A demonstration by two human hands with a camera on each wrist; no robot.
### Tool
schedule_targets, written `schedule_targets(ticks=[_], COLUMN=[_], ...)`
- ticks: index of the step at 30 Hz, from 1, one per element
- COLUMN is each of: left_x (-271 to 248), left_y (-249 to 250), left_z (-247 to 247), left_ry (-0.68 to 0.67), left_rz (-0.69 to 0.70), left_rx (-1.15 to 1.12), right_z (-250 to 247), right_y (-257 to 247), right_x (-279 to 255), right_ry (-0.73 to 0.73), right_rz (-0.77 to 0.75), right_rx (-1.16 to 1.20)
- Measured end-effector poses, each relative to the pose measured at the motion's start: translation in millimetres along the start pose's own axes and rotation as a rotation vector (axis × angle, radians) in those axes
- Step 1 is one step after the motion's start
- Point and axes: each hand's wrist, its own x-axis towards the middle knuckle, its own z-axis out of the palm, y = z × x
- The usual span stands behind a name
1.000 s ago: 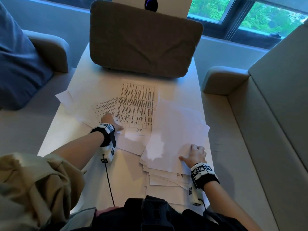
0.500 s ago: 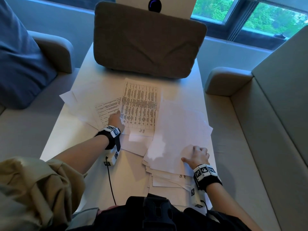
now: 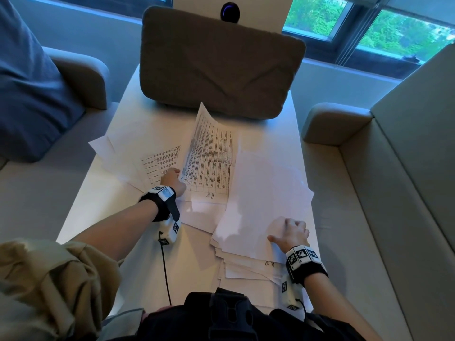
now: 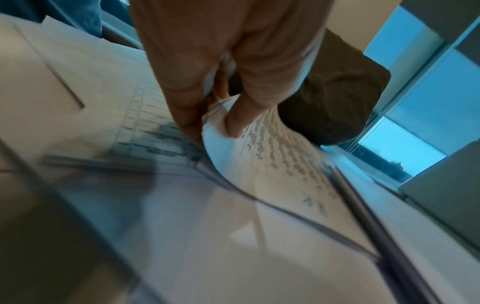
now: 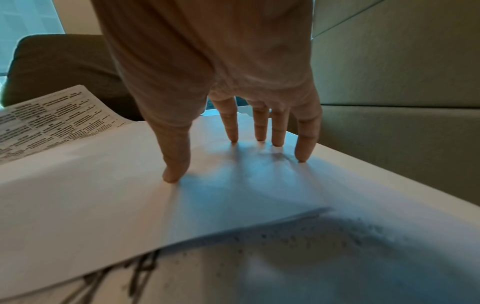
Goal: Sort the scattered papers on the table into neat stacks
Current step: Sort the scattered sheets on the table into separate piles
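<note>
Pinching the printed sheet at its left edge, the left hand lifts it; its long axis runs away from those fingers. Just to their right lies the stack, pinned by the right hand with straight, spread fingers.

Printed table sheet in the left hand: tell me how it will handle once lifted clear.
Likely floppy: the printed table sheet already curls where the left hand pinches its edge. Probably light. It may drag the loose papers underneath.

Brown cushion upright at table's far end
</note>
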Motion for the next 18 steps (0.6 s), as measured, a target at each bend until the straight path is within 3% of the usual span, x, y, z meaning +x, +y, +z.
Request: schedule_targets(ticks=[2,8,11,15,18], left_x=[-3,-13,-28,-55,-70], left_y=[8,30,44,60,69], left_z=[-2,-18,-35,-57,-67], left_ry=[0.001,0.183,0.303,0.441,0.467], left_rz=[0.079,0.2,0.302,0.437,0.487], left_rx=[0.055,-0.023,-0.053,-0.1,-0.161], right_z=[0,-5,-13,-39,-57], right_y=[0,-1,-10,-39,-69], right_x=[1,3,2,6,4], right_ry=[-0.006,-0.04,0.044,0.197,0.03], right_rz=[0.005,0.031,0.068,-0.147,-0.245], right_rx=[-0.004,-0.011,0.039,0.379,0.771])
